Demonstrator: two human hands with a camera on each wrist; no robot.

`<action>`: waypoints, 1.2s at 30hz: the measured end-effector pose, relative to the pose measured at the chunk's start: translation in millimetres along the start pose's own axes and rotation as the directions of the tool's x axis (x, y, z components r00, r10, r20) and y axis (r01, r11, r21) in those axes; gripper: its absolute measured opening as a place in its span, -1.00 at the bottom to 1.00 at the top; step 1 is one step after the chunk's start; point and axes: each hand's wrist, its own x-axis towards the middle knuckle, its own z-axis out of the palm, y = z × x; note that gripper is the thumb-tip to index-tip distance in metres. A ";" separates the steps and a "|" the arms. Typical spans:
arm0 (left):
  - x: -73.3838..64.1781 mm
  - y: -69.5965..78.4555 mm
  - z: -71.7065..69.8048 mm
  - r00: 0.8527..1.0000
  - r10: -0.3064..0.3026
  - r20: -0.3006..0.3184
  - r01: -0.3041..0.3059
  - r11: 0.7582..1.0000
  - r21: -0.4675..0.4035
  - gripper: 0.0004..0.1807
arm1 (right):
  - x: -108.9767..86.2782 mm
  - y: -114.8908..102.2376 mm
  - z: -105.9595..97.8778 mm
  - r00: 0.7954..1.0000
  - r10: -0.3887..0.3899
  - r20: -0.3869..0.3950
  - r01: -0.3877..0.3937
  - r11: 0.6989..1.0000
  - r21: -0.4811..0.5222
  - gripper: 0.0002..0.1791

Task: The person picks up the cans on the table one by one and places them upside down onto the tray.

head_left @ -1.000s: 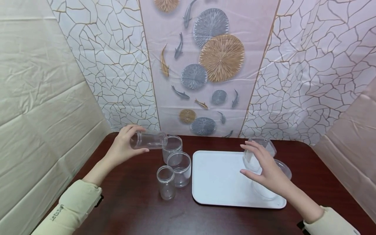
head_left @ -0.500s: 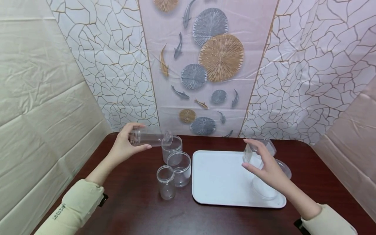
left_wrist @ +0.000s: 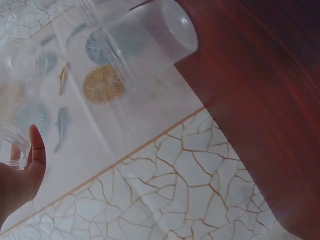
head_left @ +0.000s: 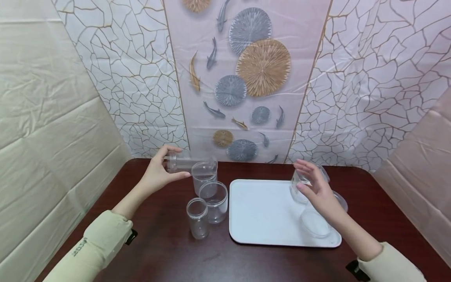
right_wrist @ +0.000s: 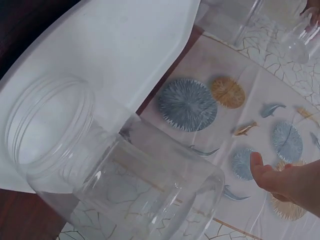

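My left hand (head_left: 158,172) grips a clear plastic jar (head_left: 183,163) by its ridged mouth end. The jar lies sideways in the air, its base above the back jar (head_left: 201,184). In the left wrist view, the held jar (left_wrist: 22,60) extends away from the fingers. My right hand (head_left: 318,194), thumb and fingers spread, is beside a clear jar (head_left: 297,194) at the white tray's right end. The right wrist view shows this hand (right_wrist: 287,182) apart from the large clear jars below it. Part of the right-hand group is hidden behind the hand.
A white tray (head_left: 260,211) lies on the dark red table (head_left: 225,262). Left of it stand a wide jar (head_left: 217,211) and a narrow jar (head_left: 199,227). Another clear container (head_left: 315,224) is on the tray's right end. A patterned cloth wall (head_left: 246,98) rises behind the table.
My left hand has moved right with the sideways jar, bringing it over the back jar. My right hand has shifted slightly and its fingers are more raised.
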 end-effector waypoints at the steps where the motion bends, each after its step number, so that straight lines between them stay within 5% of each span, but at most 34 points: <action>1: 1.4 1.4 1.5 1.000 0.004 0.004 -0.004 1.000 -0.015 -0.29 | 0.2 -1.0 -0.5 1.000 0.018 0.003 -0.018 1.000 0.013 -0.41; 9: 5.1 7.3 12.5 0.999 0.010 0.032 -0.008 0.998 -0.069 -0.30 | 2.7 -1.4 -3.3 0.995 0.097 0.008 -0.098 0.993 0.060 -0.44; 14: 3.4 5.2 20.1 1.000 0.016 0.013 -0.013 0.984 -0.175 -0.32 | 5.3 3.2 -2.8 0.995 0.097 0.024 -0.099 0.979 0.176 -0.47; 19: 0.3 4.9 27.6 1.000 0.004 0.025 0.003 0.967 -0.255 -0.32 | 5.1 3.5 -0.5 0.993 0.100 0.070 -0.117 0.943 0.313 -0.50; 26: -3.0 5.6 36.7 0.999 0.022 0.046 -0.009 0.965 -0.261 -0.32 | 5.1 1.6 4.7 0.987 0.119 0.105 -0.152 0.904 0.399 -0.50; 32: -6.5 9.7 46.5 0.998 0.026 0.066 -0.007 0.962 -0.275 -0.32 | 7.5 -2.2 9.0 0.973 0.201 0.118 -0.233 0.832 0.503 -0.53; 36: -8.7 13.4 51.0 0.997 0.026 0.075 -0.003 0.958 -0.287 -0.32 | 8.2 -4.8 12.5 0.972 0.195 0.132 -0.236 0.818 0.524 -0.57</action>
